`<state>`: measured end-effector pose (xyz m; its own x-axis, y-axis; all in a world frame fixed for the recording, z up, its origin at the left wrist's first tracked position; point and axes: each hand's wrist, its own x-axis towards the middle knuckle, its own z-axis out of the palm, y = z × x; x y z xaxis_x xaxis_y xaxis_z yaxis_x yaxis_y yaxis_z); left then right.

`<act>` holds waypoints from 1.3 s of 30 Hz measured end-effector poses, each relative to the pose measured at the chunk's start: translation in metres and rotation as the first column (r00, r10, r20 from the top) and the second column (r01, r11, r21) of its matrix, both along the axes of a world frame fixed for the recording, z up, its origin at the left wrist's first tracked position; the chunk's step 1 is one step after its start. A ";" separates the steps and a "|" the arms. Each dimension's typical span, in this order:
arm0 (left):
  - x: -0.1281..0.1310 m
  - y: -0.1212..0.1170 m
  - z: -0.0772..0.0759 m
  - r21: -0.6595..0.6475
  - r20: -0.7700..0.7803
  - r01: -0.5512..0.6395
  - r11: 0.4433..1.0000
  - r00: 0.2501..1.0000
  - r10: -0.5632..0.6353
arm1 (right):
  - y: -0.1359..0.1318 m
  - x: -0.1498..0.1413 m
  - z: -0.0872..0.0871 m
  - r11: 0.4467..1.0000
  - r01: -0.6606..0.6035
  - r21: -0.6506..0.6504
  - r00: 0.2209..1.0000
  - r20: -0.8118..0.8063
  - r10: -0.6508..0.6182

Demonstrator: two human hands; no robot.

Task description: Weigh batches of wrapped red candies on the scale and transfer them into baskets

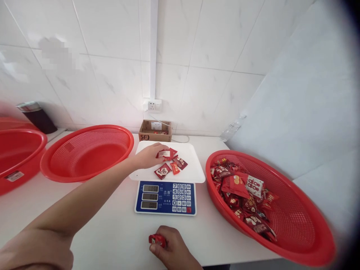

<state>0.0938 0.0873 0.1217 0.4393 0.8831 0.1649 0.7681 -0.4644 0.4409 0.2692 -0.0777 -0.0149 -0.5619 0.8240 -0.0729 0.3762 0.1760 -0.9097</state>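
My left hand (152, 155) reaches over the white weighing tray (143, 174) of a digital scale, its fingers closed on a red candy packet (170, 153). Beside those fingers lie several more small packets, among them a dark red one (162, 171) with white lettering and an orange-red one (176, 168). Near the table's front, my right hand (174, 247) is wrapped round a small red wrapped candy (157, 240); its palm side is partly hidden. Between the two hands sits the scale's blue keypad panel (165, 198), its displays lit faintly.
At right, a tilted red basket (306, 202) holds many wrapped candies. Another red basket (87, 172) stands left, with a red tub (22, 165) past it. Behind the scale are a cardboard box (143, 135) and a wall socket (154, 105). A clear bottle (233, 128) leans back right.
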 end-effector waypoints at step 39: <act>-0.037 -0.067 -0.019 -0.090 0.176 -0.237 0.967 0.952 0.250 | 0.002 -0.002 -0.002 1.000 -0.007 0.020 1.000 0.030 0.006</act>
